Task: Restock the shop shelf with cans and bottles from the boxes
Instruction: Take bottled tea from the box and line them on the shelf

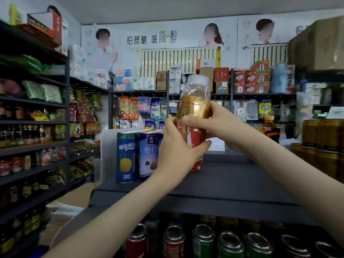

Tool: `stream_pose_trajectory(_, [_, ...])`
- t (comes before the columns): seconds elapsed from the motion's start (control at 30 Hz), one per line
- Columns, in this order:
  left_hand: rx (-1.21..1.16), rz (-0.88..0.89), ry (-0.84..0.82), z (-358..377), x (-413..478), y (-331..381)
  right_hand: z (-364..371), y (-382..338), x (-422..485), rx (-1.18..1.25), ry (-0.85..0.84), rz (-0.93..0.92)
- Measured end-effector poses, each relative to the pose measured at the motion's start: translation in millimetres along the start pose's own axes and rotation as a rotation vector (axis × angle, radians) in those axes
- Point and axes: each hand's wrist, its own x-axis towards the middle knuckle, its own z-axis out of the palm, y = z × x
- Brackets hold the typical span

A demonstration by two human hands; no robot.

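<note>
Two hands hold one bottle [195, 101] at the moment of inspection. We record it upright, long axis near vertical with a slight lean, clear cap uppermost, with amber contents and a red-and-white label. It stands over the dark top shelf [238, 179], straight ahead of the person and between both hands. Its base is at the shelf surface just right of the grey-blue can [149, 155]; we cannot tell whether it rests there or hovers just above.

The left hand [176, 151] wraps the lower body from the left, thumb curled across the front of the label. The right hand [221, 127] grips higher, at mid-body, from the right, thumb across the front and fingers behind. Both forearms reach up and forward. A blue can with a yellow fruit [126, 157] stands further left in the same row.

We judge the step in hand to be seating the bottle beside the cans. Bare shelf lies to the right and in front. The coming move therefore turns on setting the base flat and letting go without knocking the grey-blue can, which the left hand overlaps in this view.
</note>
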Motion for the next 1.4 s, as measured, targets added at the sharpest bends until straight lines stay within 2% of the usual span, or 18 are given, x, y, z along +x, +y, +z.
stream_pose_trajectory(0.07, [-0.091,0.009,-0.14,-1.2,-0.3,5.3,-12.3,1.5,-10.0,0.058,0.049,0.016])
stream_pose_trajectory(0.13, [-0.316,-0.035,-0.332,-10.9,4.1,9.9,-28.5,3.6,-20.2,0.186,0.064,0.056])
stream_pose_trajectory(0.2, [-0.553,-0.162,-0.466,-18.6,9.2,9.5,-42.1,8.3,-27.5,0.34,0.051,0.088])
stream_pose_trajectory(0.3, [-0.657,-0.328,-0.639,-18.0,7.4,10.6,-51.3,13.1,-34.5,0.447,0.019,0.113])
stream_pose_trajectory(0.37, [-0.639,-0.344,-0.682,-14.3,3.1,10.9,-53.5,14.9,-38.8,0.44,-0.034,0.122])
stream_pose_trajectory(0.5, [-0.601,-0.346,-0.625,-8.2,-2.7,9.7,-56.4,16.8,-44.8,0.439,-0.063,0.13])
stream_pose_trajectory(0.57, [-0.515,-0.329,-0.647,-7.5,-3.8,10.0,-55.5,22.1,-45.3,0.462,-0.048,0.12])
stream_pose_trajectory(0.63, [-0.303,-0.212,-0.646,-11.7,-3.7,13.0,-53.5,30.9,-43.3,0.466,-0.034,0.114])
stream_pose_trajectory(0.7, [-0.017,0.026,-0.464,-16.5,-1.8,9.0,-50.4,42.0,-37.1,0.395,-0.002,0.142])
stream_pose_trajectory(0.77, [0.184,0.267,-0.22,-21.8,1.2,-3.3,-44.9,52.7,-29.0,0.288,0.028,0.183])
stream_pose_trajectory(0.8, [0.276,0.352,-0.154,-24.2,2.9,-11.8,-40.9,58.2,-25.2,0.236,0.028,0.202])
stream_pose_trajectory(0.97, [0.779,0.503,-0.068,-35.9,11.7,-57.5,-24.0,81.2,-3.1,0.164,-0.058,0.287])
stream_pose_trajectory(1.13, [0.94,0.488,-0.13,-41.1,23.4,-74.2,-18.2,80.2,19.8,0.035,-0.142,0.317])
stream_pose_trajectory(1.4, [0.939,0.534,-0.168,-40.2,25.9,-85.8,-2.1,95.5,32.7,-0.172,0.007,0.253])
